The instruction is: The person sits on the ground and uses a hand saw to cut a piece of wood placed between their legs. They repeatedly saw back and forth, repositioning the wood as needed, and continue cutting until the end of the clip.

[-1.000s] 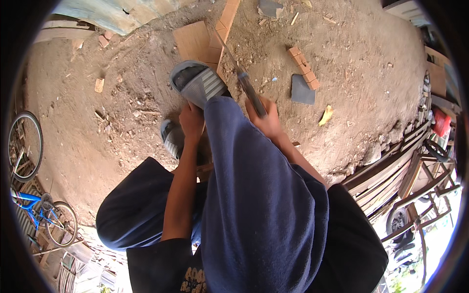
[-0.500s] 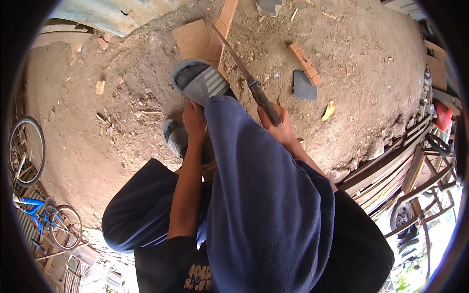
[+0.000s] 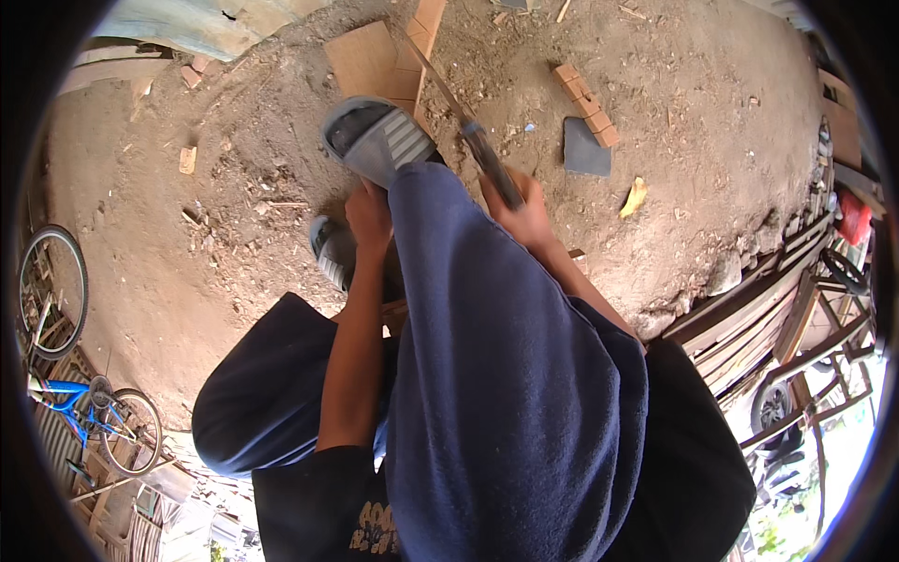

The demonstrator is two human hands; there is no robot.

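I have the strip (image 3: pixel 426 26) as my reference: a narrow, pale brown length of wood with cross lines, lying on the dirt ahead of both hands, beside a flat panel (image 3: pixel 358 66). Its long axis runs away from me, leaning a little right toward its far end, and its near end disappears at the sandal (image 3: pixel 375 140) of the forward foot, which covers part of the wood. The blade (image 3: pixel 437 80) slants up and to the left, so it crosses the strip's line at an angle, tip over the wood; I can't tell whether they touch. The right hand (image 3: pixel 522 211) is back and to the right of the strip, fingers wrapped around the blade's dark handle (image 3: pixel 493 170), slightly blurred, its forearm coming in outside the raised knee (image 3: pixel 421 187). The left hand (image 3: pixel 370 217) is directly behind the sandal, forearm nearly straight up my view; its fingers are hidden, so I can't tell whether they grip anything. Neither hand is clearly nearer the wood, but the blade bridges the right one's gap. Further right I see a grooved block (image 3: pixel 586 105) partly over a grey sheet (image 3: pixel 587 155), with a yellow leaf (image 3: pixel 633 198) nearby; a blue bike (image 3: pixel 70 403) is far left.
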